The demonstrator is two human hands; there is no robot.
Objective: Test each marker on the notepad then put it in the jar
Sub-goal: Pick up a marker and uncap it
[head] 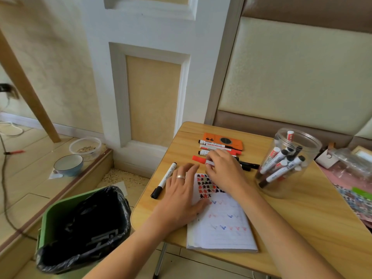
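Head view shows us well into the job. Our jar (pixel 289 164), on the right of the tabletop (pixel 302 214), already holds a good number of markers. The notepad (pixel 219 224) near us carries rows of red and black test marks at its far end, with fainter red and blue ticks lower down. Still left, as far as we can judge, are a handful of markers lying in a row (pixel 213 147) at the far side beside an orange case (pixel 223 140), and one black-capped marker (pixel 164 180) lying alone to the left of the notepad.

Our right hand (pixel 223 170) is curled at the row, its grip closing on a red-capped marker (pixel 201 160); the fingertips touch its white barrel, which seems not yet lifted. Our left hand (pixel 181 196) lies flat with fingers spread, grasping nothing, pressing the notepad's left edge to steady it.
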